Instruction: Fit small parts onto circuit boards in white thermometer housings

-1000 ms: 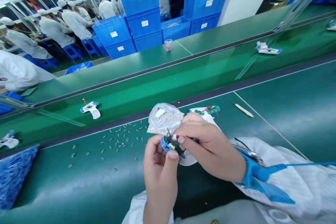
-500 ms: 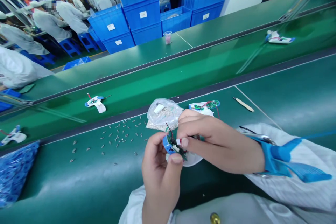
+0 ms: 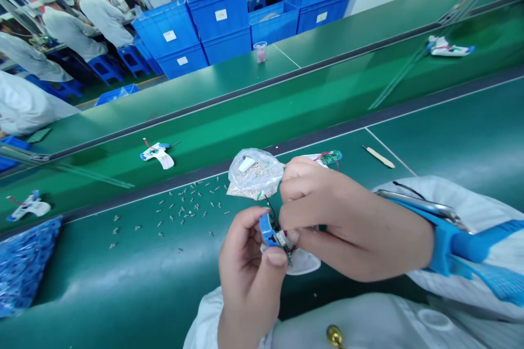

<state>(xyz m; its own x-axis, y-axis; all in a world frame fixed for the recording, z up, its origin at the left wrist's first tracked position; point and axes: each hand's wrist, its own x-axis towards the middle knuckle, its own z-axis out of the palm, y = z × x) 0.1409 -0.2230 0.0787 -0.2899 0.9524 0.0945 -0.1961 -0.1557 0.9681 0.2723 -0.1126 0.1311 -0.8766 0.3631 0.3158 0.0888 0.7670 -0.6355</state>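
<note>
My left hand [image 3: 252,272] is closed around a blue and white plastic housing [image 3: 268,230] that carries a green circuit board, gripping it between thumb and fingers. A black wire sticks up from it. Against the board, my right hand [image 3: 315,215] pinches a small white plug [image 3: 282,238] with red wire; the fingertips partly cover it, and I cannot tell whether it is seated. The white lower part of the housing [image 3: 303,263] shows beneath my right hand. Just behind the hands lies a similar housing with a green board [image 3: 328,158], partly hidden.
A clear bag of small parts [image 3: 254,174] lies behind my hands, with several loose metal parts [image 3: 189,211] to its left. A pen-like tool [image 3: 380,157] lies right. More housings [image 3: 159,155] ride the green belt [image 3: 229,124]. A bag of blue parts [image 3: 30,267] sits at left.
My right hand has brought the white plug down against the board in the housing. The housings on the belt have shifted right.
</note>
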